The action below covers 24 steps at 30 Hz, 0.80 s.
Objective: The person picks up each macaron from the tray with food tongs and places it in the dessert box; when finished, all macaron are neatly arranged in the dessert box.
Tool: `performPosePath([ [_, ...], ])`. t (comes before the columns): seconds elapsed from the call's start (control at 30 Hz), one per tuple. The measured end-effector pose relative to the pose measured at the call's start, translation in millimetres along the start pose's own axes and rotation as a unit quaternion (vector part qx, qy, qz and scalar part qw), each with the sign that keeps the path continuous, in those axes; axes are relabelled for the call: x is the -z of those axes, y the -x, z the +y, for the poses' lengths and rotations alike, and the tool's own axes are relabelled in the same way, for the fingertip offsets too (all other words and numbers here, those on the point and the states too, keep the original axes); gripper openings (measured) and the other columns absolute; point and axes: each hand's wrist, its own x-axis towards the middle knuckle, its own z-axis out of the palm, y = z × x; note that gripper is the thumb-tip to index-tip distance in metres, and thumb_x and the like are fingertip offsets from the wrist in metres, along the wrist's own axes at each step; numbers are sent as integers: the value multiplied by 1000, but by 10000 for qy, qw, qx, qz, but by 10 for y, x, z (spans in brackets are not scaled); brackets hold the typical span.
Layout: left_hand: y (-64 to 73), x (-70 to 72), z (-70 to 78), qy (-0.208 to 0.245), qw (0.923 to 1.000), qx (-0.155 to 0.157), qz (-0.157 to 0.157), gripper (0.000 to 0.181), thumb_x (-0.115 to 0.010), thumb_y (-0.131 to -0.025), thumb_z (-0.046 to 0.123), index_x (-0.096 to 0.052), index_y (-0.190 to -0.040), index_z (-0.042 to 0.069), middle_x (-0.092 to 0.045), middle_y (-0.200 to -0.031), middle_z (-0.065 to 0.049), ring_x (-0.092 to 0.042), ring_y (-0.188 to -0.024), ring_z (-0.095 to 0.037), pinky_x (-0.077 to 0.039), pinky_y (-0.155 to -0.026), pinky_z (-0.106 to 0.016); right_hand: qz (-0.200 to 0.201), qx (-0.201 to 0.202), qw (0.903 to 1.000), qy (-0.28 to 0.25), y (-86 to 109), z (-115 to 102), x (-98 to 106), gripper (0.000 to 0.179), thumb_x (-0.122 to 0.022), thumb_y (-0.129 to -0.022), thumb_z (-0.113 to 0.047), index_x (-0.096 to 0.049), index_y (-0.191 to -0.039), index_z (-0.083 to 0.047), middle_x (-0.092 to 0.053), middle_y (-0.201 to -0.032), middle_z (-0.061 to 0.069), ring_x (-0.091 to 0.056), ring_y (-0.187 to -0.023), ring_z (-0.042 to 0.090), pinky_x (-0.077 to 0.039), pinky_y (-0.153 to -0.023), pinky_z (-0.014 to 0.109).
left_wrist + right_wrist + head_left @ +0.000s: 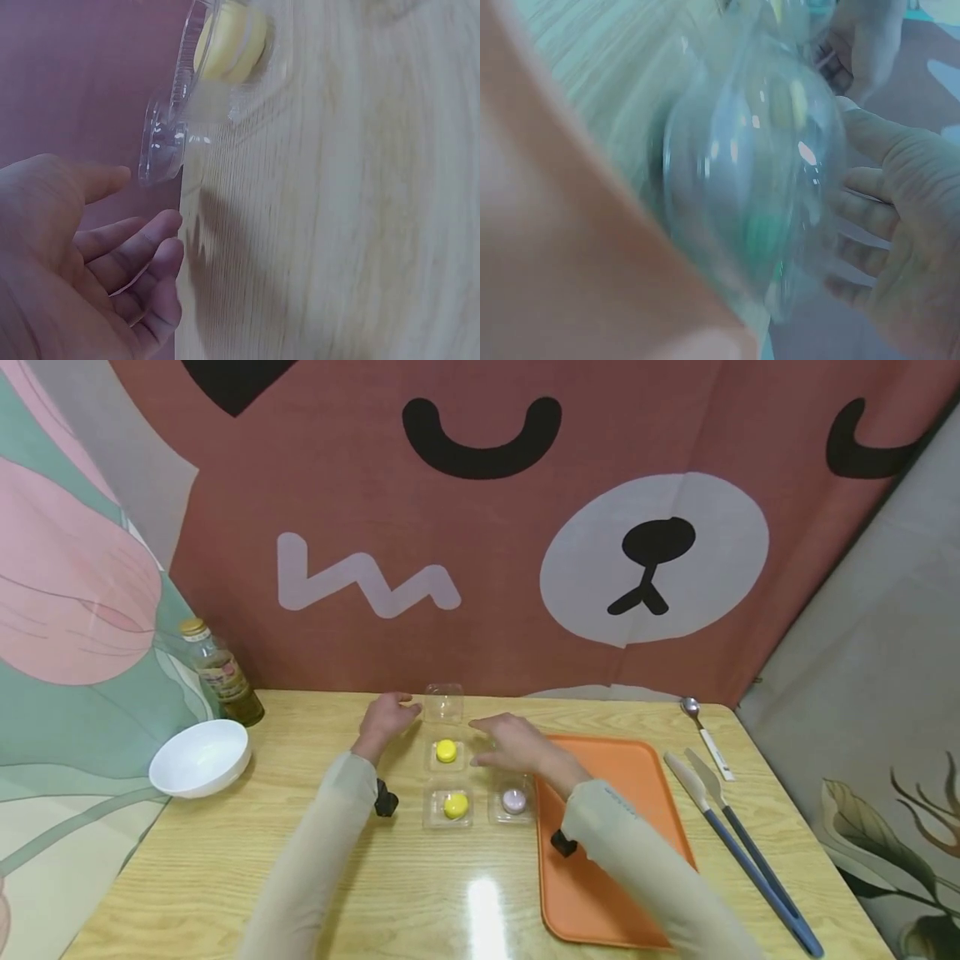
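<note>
Three clear plastic boxes stand in the middle of the table. The far box [430, 763] holds a yellow macaron [446, 751], and a clear lid [444, 703] stands behind it. Nearer are a second box [431, 818] with a yellow macaron [456, 806] and a third [497, 815] with a lilac macaron [513, 801]. My left hand [387, 717] hovers left of the lid, holding nothing, its fingers loosely bent in the left wrist view. Right of the far box is my right hand [517, 745], fingers extended and nothing gripped. Blurred clear plastic [735, 165] fills the right wrist view's middle.
An orange tray [600, 902] lies under my right forearm. Right of it are two long-handled spreading knives [750, 852] and a spoon [708, 739]. At the left stand a white bowl [201, 760] and an oil bottle [225, 677]. A printed curtain [360, 652] hangs behind the table.
</note>
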Motion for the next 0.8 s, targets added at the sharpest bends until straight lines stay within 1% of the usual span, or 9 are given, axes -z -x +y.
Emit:
performPosePath([
  [0.07,-8,-20,-3,69,9999,57,-54,53,-54,-103,40,-55,-145,8,-55,-150,-13,-53,-135,-38,-46,-108,-54,28,84,9999,53,-56,-47,-49,67,-73,-93,-39,-52,-147,-7,-59,-146,10,-57,-134,30,-44,-116,46],
  [0.13,-10,-35,3,116,9998,129,-32,52,-55,-102,40,-57,-143,9,-56,-149,-12,-54,-135,-37,-46,-108,-54,61,171,9998,59,-106,-97,-84,65,-72,-94,-39,-53,-147,-6,-60,-145,11,-57,-133,31,-44,-115,46],
  [0.23,-7,-50,30,163,9996,212,-26,50,-55,-102,40,-60,-141,10,-58,-148,-11,-55,-133,-37,-46,-106,-55,81,261,9994,224,-169,-149,-127,65,-70,-94,-40,-52,-147,-5,-60,-145,12,-57,-134,31,-44,-115,46],
  [0.37,-9,-69,77,90,9995,289,-64,49,-54,-102,41,-61,-140,10,-57,-148,-9,-54,-135,-36,-46,-106,-55,-11,190,9985,504,-206,-171,-164,69,-71,-94,-43,-50,-149,-7,-58,-147,10,-56,-135,29,-44,-116,45],
  [0.47,-21,-90,96,45,9994,337,-80,48,-54,-102,40,-62,-139,10,-57,-148,-10,-53,-135,-37,-46,-107,-54,-76,147,9984,539,-213,-166,-184,69,-70,-94,-43,-49,-150,-8,-56,-149,10,-54,-137,31,-42,-117,46],
  [0.53,-37,-109,94,66,9993,346,-98,47,-55,-101,38,-63,-138,9,-58,-147,-11,-53,-135,-37,-46,-108,-53,-106,119,9984,551,-212,-165,-192,69,-70,-95,-43,-48,-151,-9,-55,-151,11,-53,-138,31,-41,-118,46],
  [0.63,-69,-144,86,130,9995,266,-113,45,-57,-100,34,-65,-136,8,-59,-146,-12,-55,-134,-36,-47,-108,-51,-109,67,9984,558,-206,-165,-192,70,-70,-94,-44,-48,-151,-9,-54,-152,10,-52,-138,31,-40,-118,46],
  [0.8,-98,-190,76,275,9995,175,-6,39,-61,-93,25,-72,-126,8,-65,-139,-10,-62,-121,-30,-51,-101,-43,-119,12,9983,563,-191,-167,-178,71,-70,-94,-44,-47,-151,-9,-53,-152,11,-52,-139,31,-40,-119,46],
])
